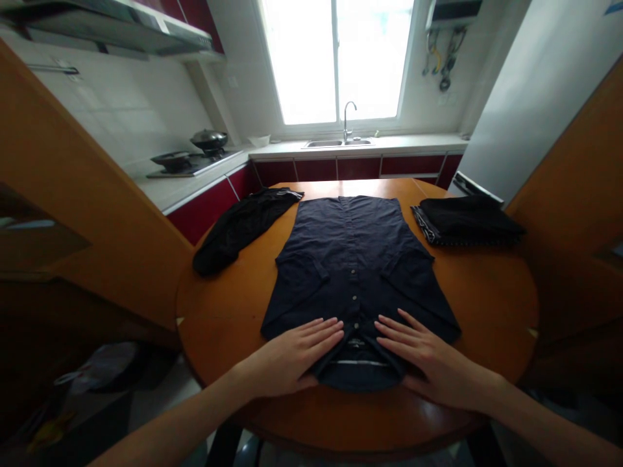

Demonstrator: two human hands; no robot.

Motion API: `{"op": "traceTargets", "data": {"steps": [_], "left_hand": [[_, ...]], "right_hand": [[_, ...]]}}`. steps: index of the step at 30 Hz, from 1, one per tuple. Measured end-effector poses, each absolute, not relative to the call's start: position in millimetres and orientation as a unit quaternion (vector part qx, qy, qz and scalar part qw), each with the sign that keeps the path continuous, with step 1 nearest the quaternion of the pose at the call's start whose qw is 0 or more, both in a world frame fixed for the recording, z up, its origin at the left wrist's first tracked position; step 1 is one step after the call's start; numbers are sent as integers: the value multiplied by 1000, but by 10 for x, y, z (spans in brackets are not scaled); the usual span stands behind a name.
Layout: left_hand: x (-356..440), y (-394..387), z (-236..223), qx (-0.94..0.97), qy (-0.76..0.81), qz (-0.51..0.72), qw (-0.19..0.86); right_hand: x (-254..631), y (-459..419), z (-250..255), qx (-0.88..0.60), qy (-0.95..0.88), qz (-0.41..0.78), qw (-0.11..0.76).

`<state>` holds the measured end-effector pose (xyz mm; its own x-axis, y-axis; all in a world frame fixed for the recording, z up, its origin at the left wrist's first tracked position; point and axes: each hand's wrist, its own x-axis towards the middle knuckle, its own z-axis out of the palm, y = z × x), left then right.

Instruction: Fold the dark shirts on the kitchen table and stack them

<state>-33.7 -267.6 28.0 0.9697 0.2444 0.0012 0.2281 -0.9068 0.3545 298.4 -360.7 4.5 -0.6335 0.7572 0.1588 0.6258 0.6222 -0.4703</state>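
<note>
A dark navy button-up shirt (354, 259) lies front side up on a round wooden table, its collar towards me and its hem at the far side. Light buttons run down its middle, and its sleeves look folded in over the front. My left hand (304, 353) rests on the shirt left of the collar opening, fingers stretched out and thumb apart. On the other side of the collar, my right hand (421, 353) lies with its fingers spread on the cloth. A label shows inside the neck between the two hands.
The wooden table (219, 331) also bears a dark bundled garment (243, 227) at the left and a folded black garment stack (470, 220) at the right. Beyond stand a counter with a sink (324, 144) and a stove with pans (195, 162).
</note>
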Motion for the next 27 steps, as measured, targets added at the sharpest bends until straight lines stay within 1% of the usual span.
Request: {"op": "traceTargets", "data": {"steps": [3, 6, 10, 14, 19, 24, 27], "left_hand": [[-330, -2700, 312, 968, 142, 54, 199], [-307, -2708, 370, 944, 186, 91, 258], [-243, -2672, 403, 890, 274, 136, 338], [-165, -2573, 371, 835, 368, 146, 383], [-84, -2383, 351, 806, 417, 147, 393], [-22, -2246, 338, 805, 432, 151, 378], [-4, -2227, 318, 807, 451, 147, 351]], "right_hand": [[2965, -3606, 78, -399, -875, 192, 195], [2937, -3606, 120, -425, -848, 215, 232], [2882, -3573, 215, -494, -783, 266, 269], [2848, -3458, 297, -554, -709, 325, 290], [2865, -3218, 220, -566, -671, 348, 329], [2863, -3072, 99, -631, -658, 272, 308], [2852, -3059, 71, -645, -662, 248, 292]]}}
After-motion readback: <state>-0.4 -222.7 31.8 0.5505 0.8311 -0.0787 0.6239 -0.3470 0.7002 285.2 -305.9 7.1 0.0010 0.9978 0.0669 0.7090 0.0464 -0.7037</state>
